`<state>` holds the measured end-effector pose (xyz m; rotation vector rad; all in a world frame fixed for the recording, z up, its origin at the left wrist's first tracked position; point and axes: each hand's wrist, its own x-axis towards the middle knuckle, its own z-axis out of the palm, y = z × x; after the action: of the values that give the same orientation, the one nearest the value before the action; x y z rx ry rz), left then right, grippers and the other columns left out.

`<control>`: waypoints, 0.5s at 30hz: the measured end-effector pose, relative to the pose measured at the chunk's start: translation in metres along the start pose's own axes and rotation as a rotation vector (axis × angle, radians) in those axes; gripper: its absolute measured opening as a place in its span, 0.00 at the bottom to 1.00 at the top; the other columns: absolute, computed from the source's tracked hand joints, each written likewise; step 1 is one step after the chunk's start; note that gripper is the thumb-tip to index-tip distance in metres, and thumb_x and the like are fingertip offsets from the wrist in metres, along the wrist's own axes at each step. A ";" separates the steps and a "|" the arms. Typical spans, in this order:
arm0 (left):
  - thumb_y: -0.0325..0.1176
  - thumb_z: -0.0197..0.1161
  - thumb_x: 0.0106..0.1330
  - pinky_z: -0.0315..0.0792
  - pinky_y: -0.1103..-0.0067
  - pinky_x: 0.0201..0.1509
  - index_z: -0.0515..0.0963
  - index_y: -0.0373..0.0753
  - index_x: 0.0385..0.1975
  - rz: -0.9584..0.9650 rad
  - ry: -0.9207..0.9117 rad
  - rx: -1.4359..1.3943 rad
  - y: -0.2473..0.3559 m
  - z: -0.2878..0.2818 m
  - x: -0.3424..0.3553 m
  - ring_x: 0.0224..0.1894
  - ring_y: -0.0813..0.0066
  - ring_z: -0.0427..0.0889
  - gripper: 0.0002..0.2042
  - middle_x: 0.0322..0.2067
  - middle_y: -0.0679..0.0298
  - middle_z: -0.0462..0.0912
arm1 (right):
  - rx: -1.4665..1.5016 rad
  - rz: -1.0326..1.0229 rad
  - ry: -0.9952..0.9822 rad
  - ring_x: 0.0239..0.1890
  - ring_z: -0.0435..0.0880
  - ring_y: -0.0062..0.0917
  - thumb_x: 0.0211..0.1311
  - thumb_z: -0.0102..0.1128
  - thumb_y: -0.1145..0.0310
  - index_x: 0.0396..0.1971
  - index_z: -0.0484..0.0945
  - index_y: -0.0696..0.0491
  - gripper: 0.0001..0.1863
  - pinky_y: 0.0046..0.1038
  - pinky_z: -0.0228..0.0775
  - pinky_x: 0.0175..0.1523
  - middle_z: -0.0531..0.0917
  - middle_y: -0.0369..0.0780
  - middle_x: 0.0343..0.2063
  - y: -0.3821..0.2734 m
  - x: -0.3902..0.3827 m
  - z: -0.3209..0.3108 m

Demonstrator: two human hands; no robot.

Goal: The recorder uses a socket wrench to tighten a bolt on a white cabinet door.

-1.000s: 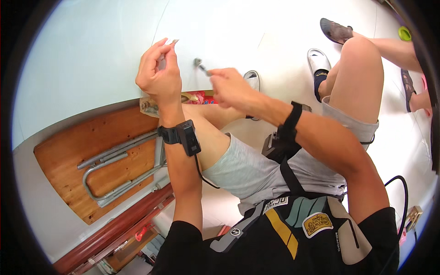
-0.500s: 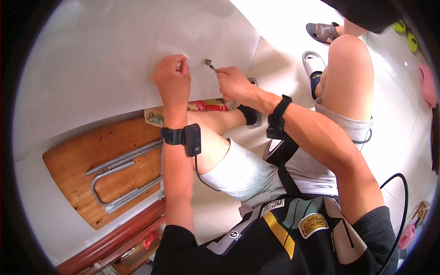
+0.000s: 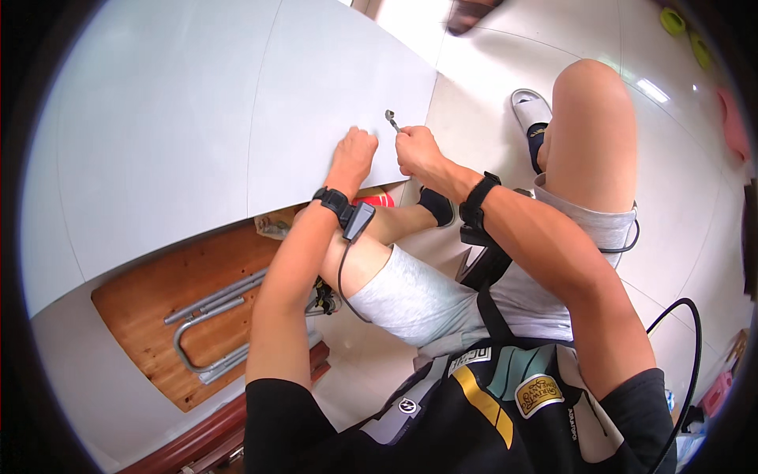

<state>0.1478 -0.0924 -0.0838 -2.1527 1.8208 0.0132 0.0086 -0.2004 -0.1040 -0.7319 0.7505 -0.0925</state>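
My right hand is closed round a thin, dark-handled tool with a small metal head; its exact kind is too small to tell. The head points up and away from me, in front of a large white panel. My left hand is closed like a fist just left of the right hand, close to the panel's near part. Whatever its fingers hold, if anything, is hidden. Each wrist wears a black strap with a small box.
Below the panel on the left lies a wooden board with folded grey metal legs. A red packet sits by my lower leg. Tiled floor stretches to the right, with green slippers far off. A black cable curves beside my right arm.
My left hand has moved right and a little toward me, closer to the right hand. The right hand and its tool have shifted slightly right. The other person's foot at the top has moved left.
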 end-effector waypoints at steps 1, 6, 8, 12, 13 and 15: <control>0.17 0.57 0.53 0.80 0.63 0.40 0.78 0.32 0.22 0.013 0.003 0.000 0.003 0.002 0.001 0.37 0.49 0.80 0.04 0.29 0.50 0.79 | -0.010 -0.023 0.012 0.14 0.64 0.19 0.63 0.39 0.76 0.31 0.74 0.65 0.12 0.27 0.55 0.16 0.68 0.36 0.17 -0.002 -0.001 -0.003; 0.19 0.59 0.54 0.78 0.62 0.34 0.82 0.30 0.25 -0.310 -0.177 -0.355 0.013 0.003 -0.011 0.33 0.44 0.84 0.04 0.26 0.40 0.82 | -0.055 -0.082 -0.199 0.16 0.59 0.15 0.66 0.42 0.72 0.59 0.73 0.63 0.23 0.24 0.53 0.19 0.64 0.31 0.18 -0.036 -0.027 0.011; 0.23 0.62 0.53 0.77 0.64 0.33 0.84 0.28 0.28 -0.407 -0.118 -0.516 0.021 -0.007 -0.018 0.31 0.45 0.85 0.06 0.26 0.39 0.82 | -0.053 -0.098 -0.283 0.16 0.59 0.15 0.66 0.42 0.72 0.60 0.72 0.62 0.24 0.24 0.54 0.19 0.64 0.31 0.18 -0.042 -0.028 0.013; 0.22 0.62 0.52 0.78 0.67 0.37 0.84 0.29 0.30 -0.434 -0.102 -0.564 0.033 -0.031 -0.040 0.30 0.46 0.85 0.08 0.26 0.41 0.83 | -0.125 -0.075 -0.279 0.15 0.57 0.15 0.65 0.41 0.73 0.60 0.72 0.62 0.24 0.25 0.52 0.18 0.62 0.30 0.17 -0.043 -0.003 0.007; 0.22 0.62 0.52 0.78 0.67 0.37 0.84 0.29 0.30 -0.424 -0.098 -0.573 0.037 -0.034 -0.032 0.30 0.46 0.85 0.08 0.26 0.41 0.83 | -0.185 -0.027 -0.171 0.15 0.56 0.15 0.65 0.40 0.73 0.59 0.73 0.62 0.24 0.25 0.51 0.18 0.62 0.30 0.17 -0.039 0.015 -0.004; 0.21 0.63 0.52 0.78 0.67 0.37 0.85 0.30 0.31 -0.508 0.037 -0.615 0.037 -0.037 -0.033 0.30 0.46 0.84 0.08 0.26 0.42 0.83 | -0.241 -0.024 -0.197 0.14 0.55 0.15 0.64 0.40 0.74 0.57 0.75 0.61 0.23 0.26 0.50 0.17 0.62 0.29 0.16 -0.034 0.018 -0.001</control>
<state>0.0985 -0.0750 -0.0505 -2.9977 1.3411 0.4726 0.0268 -0.2323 -0.0934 -0.9650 0.5691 0.0490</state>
